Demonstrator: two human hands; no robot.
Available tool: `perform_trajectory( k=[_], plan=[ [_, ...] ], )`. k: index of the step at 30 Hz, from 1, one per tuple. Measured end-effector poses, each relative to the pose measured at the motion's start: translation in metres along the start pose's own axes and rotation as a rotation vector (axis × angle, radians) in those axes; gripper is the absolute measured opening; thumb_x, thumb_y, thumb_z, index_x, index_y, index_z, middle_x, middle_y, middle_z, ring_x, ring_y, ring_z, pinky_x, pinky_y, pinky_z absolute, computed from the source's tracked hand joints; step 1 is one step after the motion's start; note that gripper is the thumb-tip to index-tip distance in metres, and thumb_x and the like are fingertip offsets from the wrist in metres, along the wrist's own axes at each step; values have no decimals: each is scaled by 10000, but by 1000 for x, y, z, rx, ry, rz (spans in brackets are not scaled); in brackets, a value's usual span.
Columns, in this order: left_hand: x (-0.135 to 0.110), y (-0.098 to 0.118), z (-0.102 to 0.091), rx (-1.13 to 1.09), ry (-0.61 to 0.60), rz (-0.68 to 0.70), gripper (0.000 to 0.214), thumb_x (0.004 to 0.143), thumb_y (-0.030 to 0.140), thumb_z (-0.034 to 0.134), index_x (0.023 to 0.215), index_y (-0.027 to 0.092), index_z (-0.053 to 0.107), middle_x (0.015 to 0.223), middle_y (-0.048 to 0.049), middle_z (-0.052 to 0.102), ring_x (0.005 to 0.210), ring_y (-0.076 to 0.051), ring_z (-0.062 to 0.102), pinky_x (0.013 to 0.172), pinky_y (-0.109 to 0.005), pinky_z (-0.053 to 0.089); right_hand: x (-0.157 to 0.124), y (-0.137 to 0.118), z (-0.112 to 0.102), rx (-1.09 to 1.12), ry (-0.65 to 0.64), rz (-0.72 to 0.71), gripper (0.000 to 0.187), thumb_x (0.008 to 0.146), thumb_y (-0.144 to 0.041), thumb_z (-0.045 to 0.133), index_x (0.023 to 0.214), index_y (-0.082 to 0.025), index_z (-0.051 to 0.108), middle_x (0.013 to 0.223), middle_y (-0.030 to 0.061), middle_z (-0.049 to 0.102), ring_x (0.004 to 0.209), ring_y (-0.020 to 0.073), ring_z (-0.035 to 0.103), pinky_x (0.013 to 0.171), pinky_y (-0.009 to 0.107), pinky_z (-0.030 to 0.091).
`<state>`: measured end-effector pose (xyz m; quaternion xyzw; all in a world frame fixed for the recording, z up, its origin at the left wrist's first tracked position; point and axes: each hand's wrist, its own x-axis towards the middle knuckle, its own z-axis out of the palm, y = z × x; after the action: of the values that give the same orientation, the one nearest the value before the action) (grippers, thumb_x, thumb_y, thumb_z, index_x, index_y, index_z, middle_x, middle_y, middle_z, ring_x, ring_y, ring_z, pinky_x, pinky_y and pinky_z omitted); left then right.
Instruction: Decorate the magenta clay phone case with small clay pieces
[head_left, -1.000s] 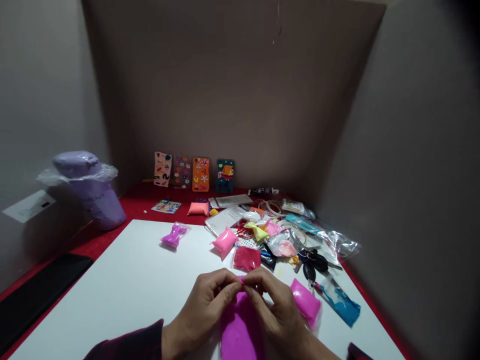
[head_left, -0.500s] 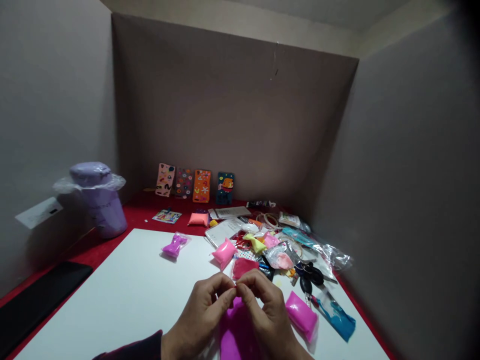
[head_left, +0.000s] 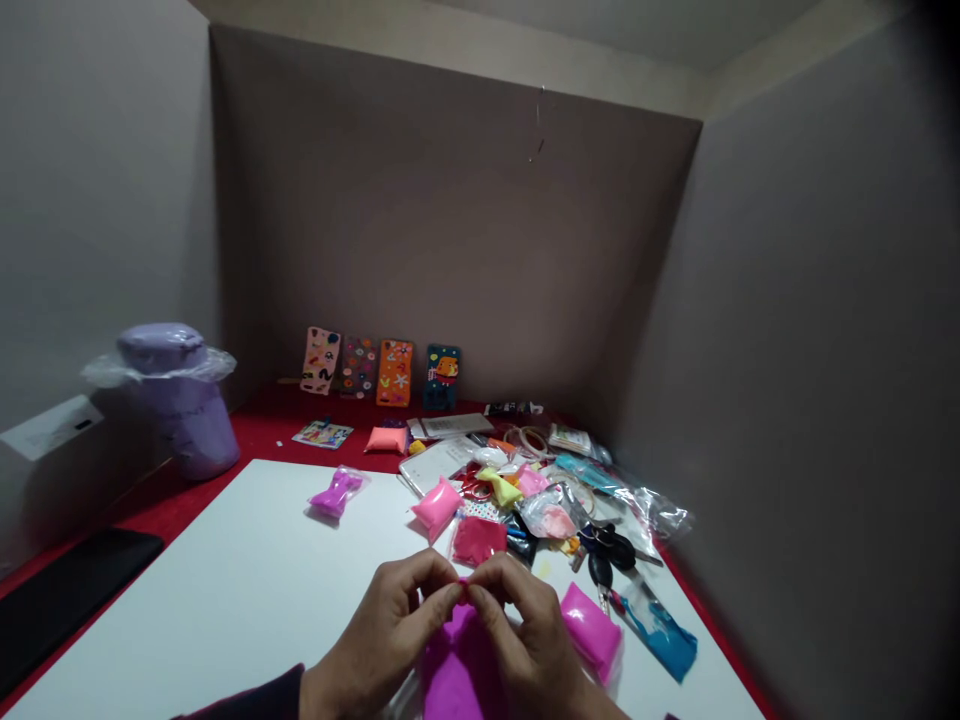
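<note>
Thumb and forefinger of my left hand (head_left: 386, 628) are closed in a pinch. My right hand (head_left: 531, 628) pinches the same way, and the fingertips of both meet. Between them shows a tiny bit of pinkish-red clay (head_left: 463, 581), mostly covered by the fingers. Right below the hands is a smooth, flat purple-magenta piece (head_left: 459, 672), its sides partly hidden by my palms. A packet of magenta clay (head_left: 592, 630) lies beside my right hand. Just beyond the fingertips rests a crimson clay packet (head_left: 480, 540), with a pink packet (head_left: 436, 508) to its left.
Clutter of packets, black-handled scissors (head_left: 611, 548) and a blue packet (head_left: 664, 630) covers the right side of the white board (head_left: 247, 570). A purple clay packet (head_left: 337, 493) lies farther left. Decorated phone cases (head_left: 394, 372) lean on the back wall; a lilac tub (head_left: 191, 410) stands left.
The whole view has shifted slightly, so everything sits a little farther left. Both hands keep pinching together, with a bit more of the reddish clay showing between the fingertips.
</note>
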<state>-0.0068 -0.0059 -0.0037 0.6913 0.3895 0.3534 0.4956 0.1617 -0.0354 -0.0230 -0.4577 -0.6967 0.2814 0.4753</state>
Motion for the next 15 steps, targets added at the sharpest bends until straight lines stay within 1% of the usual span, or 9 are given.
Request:
perform_trajectory(
  k=[2,4,8,15],
  plan=[
    [0,-1,0,-12,17,16,273,862,371,535,742,132,591,667,-18,553,632,-137,473,580,-239,370,0,-2,0,52,-37,18,120,914,-233,484,888,-170,582,783,34,623,682,145,585,609,232,449],
    [0,-1,0,-26,23,22,276,863,375,536,742,133,590,679,-19,562,647,-139,480,590,-237,377,1,-4,0,62,-55,25,117,909,-231,490,910,-166,587,796,38,632,684,143,594,607,227,455],
    [-2,1,1,-27,16,20,265,855,361,554,730,131,599,667,-16,570,638,-136,484,579,-229,374,1,-3,0,-21,-9,-3,165,893,-235,509,769,-162,590,704,22,600,632,138,555,584,231,429],
    [-3,3,1,-68,22,13,243,861,329,541,739,135,622,669,-21,583,634,-136,494,585,-228,382,1,-3,0,-22,0,-6,163,898,-238,500,783,-165,588,716,24,606,640,139,554,590,231,421]
  ],
)
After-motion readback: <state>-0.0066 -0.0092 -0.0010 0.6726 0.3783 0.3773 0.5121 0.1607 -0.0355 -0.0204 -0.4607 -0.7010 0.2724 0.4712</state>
